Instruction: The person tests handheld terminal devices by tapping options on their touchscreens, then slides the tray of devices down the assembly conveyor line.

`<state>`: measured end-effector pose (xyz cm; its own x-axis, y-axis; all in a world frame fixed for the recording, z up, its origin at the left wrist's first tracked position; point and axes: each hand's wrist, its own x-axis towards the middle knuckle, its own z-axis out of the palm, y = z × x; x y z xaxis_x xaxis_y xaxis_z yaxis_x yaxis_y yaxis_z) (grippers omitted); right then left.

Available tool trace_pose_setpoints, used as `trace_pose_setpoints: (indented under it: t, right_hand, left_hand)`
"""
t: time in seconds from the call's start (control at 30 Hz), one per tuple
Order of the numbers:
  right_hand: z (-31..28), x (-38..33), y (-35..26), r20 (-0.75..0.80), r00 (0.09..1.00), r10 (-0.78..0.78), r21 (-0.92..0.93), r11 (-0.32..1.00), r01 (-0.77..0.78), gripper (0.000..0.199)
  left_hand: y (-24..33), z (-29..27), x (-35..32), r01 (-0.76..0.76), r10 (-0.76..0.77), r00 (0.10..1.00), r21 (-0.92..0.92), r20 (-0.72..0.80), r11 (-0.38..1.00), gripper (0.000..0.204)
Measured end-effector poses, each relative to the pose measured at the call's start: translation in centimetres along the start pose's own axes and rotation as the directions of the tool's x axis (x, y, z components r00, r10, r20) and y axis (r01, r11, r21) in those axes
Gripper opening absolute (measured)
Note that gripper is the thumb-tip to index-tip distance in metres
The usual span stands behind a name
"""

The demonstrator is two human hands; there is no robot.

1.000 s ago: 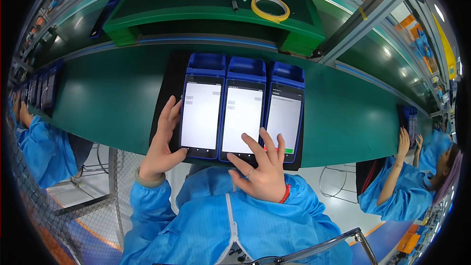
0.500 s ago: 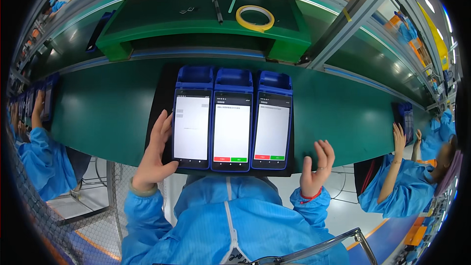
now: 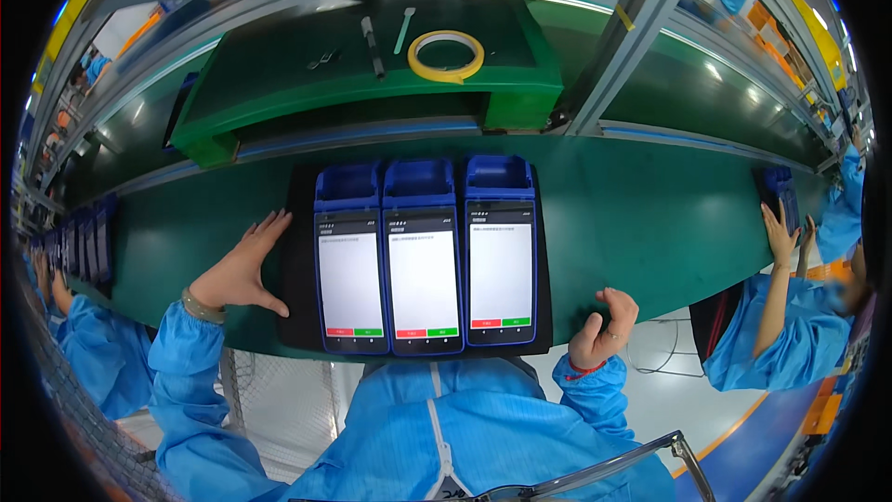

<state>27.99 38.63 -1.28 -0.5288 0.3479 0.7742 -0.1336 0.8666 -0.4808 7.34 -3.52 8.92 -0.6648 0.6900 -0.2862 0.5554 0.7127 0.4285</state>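
Note:
Three blue handheld payment terminals lie side by side on a black mat [image 3: 299,251]: the left terminal [image 3: 351,274], the middle terminal [image 3: 424,279] and the right terminal [image 3: 502,270]. Their screens are lit white, each with a red and a green button along the bottom. My left hand [image 3: 240,270] hovers by the mat's left edge, fingers stretched out and thumb apart, holding nothing. To the right of the mat, near the table's front edge, my right hand [image 3: 604,330] is raised with bent fingers apart and nothing between them.
A green raised shelf [image 3: 362,102] stands at the back, bearing a yellow tape roll [image 3: 446,57], a black marker [image 3: 373,48] and a pale green stick [image 3: 403,31]. A metal post [image 3: 627,51] rises behind right. Co-workers in blue sit at both sides, near more terminals [image 3: 85,244].
My left hand has moved left, off the left terminal's side. That terminal's screen now shows the red and green buttons like the others. The view has shifted slightly.

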Motion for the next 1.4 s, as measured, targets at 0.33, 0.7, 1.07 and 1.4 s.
trace_pose_setpoints:
  t: [0.33,0.7,1.07,1.4]
  right_hand:
    - [-0.7,0.3,0.4,0.007,0.999,-0.045,-0.004,0.999,0.045,0.024]
    - [-0.6,-1.2,1.3,-0.246,0.953,-0.179,0.048,0.979,0.196,0.028]
    - [0.2,-0.5,1.4,-0.464,0.876,-0.131,0.081,0.979,0.189,0.026]
    - [-0.4,-0.8,1.3,-0.374,0.915,-0.154,0.025,0.984,0.176,0.025]
  left_hand:
    - [0.1,-1.9,1.2,-0.198,0.15,0.972,0.284,0.182,0.938,0.116]
    - [-1.4,1.5,2.0,-0.351,0.356,0.933,0.078,-0.061,0.933,0.102]
    - [13.0,5.5,10.8,-0.303,0.302,0.952,0.331,0.056,0.894,0.088]
    - [28.2,11.7,23.3,-0.59,0.69,0.695,0.387,-0.203,0.708,0.084]
